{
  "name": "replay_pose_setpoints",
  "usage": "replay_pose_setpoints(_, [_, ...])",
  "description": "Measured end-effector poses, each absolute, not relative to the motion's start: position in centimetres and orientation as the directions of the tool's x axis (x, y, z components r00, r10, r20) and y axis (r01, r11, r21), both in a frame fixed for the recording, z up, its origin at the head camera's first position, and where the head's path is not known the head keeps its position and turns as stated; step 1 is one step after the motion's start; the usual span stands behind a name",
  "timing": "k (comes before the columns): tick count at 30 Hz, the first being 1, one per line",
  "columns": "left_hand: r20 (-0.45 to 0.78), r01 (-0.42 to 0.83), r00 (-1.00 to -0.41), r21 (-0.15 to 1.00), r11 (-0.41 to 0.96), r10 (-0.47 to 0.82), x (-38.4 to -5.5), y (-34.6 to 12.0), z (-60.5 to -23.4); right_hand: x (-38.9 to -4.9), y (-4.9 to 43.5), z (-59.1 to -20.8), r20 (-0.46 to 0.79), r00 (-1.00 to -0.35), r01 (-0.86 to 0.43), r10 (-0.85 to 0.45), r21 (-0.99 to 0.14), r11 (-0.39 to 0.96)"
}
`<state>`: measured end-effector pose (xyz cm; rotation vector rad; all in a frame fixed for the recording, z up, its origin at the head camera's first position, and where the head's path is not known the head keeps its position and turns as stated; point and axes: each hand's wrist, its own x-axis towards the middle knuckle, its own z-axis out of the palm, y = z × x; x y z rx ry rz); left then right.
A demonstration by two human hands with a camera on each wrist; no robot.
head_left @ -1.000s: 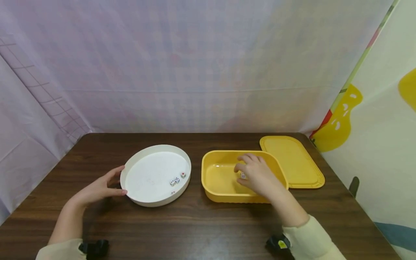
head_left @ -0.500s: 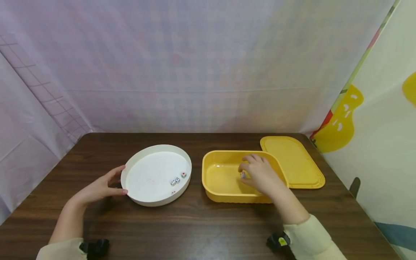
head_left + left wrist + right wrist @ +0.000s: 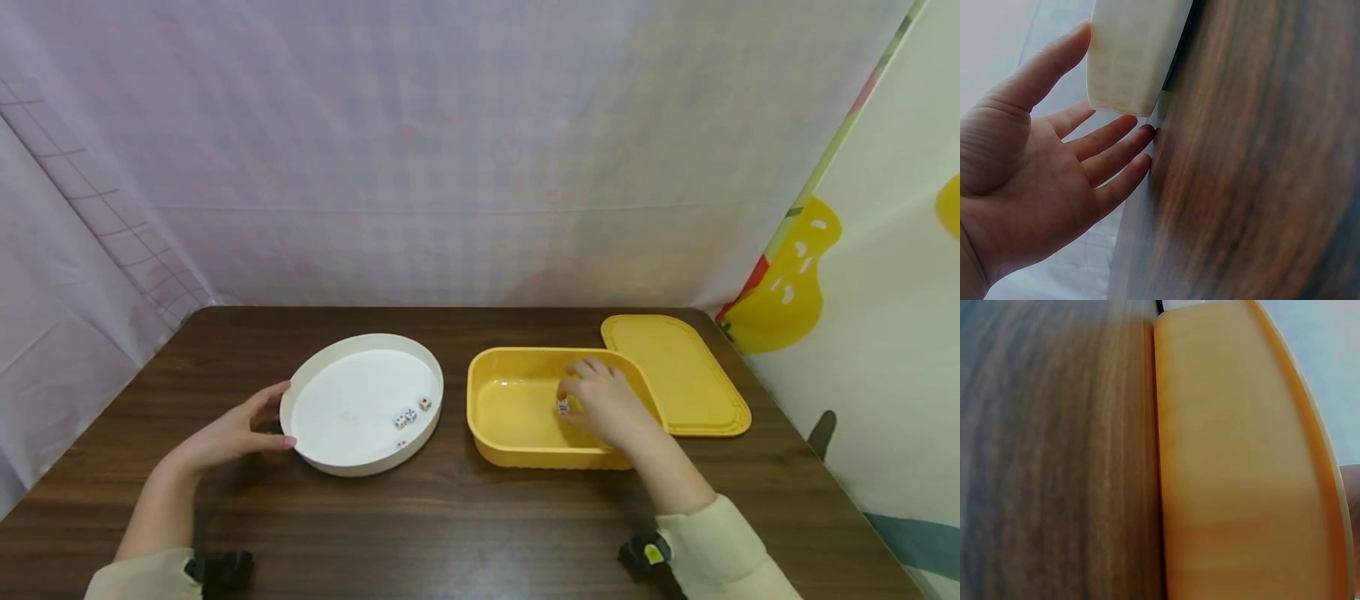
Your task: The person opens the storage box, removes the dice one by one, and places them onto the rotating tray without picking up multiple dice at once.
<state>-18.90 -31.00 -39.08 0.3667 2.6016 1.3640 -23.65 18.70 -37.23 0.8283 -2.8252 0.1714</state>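
Observation:
My left hand rests against the left side of a round white tray, thumb and fingers spread along its wall. In the left wrist view the thumb touches the tray's rim and the loosely stretched fingertips reach its lower edge. Several small white dice lie in the right part of the tray. My right hand reaches down into a yellow rectangular box and pinches a white die between thumb and fingertips. The right wrist view shows mostly the box's outer wall; the die is hidden there.
A yellow lid lies flat behind and to the right of the box, partly covered by it. The brown wooden table ends at a pale curtain at the back.
My right hand has shifted slightly right inside the box, its fingertips and thumb drawing in around the die. The left hand and the tray stay in place.

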Motion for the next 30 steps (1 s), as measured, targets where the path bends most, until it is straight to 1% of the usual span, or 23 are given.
replay_pose_setpoints(7, [-0.057, 0.119, -0.953, 0.833, 0.541, 0.298, -18.93, -30.96, -39.09, -23.83, 18.85, -37.47, 0.195, -0.835, -0.534, -0.514, -0.062, 0.843])
replay_pose_setpoints(18, [-0.055, 0.123, -0.953, 0.826, 0.55, 0.296, -18.83, -30.89, -39.02, -24.12, 19.05, -37.91, 0.207, -0.831, -0.537, -0.515, -0.065, 0.841])
replay_pose_setpoints(30, [-0.052, 0.127, -0.954, 0.824, 0.553, 0.297, -18.76, -30.85, -38.95, -24.34, 19.13, -38.2, 0.195, -0.842, -0.521, -0.503, -0.058, 0.851])
